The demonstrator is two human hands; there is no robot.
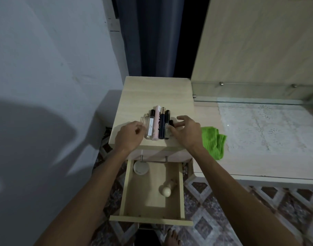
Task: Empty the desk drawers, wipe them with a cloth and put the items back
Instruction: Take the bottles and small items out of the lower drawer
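Note:
Several slim perfume and cosmetic bottles [157, 125] lie side by side in a row on the cabinet top [152, 93]. My left hand [130, 135] is at the row's left end, with its curled fingertips pinching a small clear bottle [143, 120]. At the right end my right hand [186, 133] has its fingers spread, and the fingertips touch a short black-capped vial [170, 126]. Below, the drawer [123, 189] stands pulled out. It holds a round white compact [141, 167] and a beige bottle with a round cap [167, 189]. A folded green cloth [213, 141] lies on the desk to the right.
A white lace runner [265, 125] covers the desk under a glass shelf [249, 96]. A white wall is on the left, and a dark curtain [148, 36] hangs behind the cabinet. The floor is patterned tile [232, 210]. My bare foot [173, 237] shows below the drawer front.

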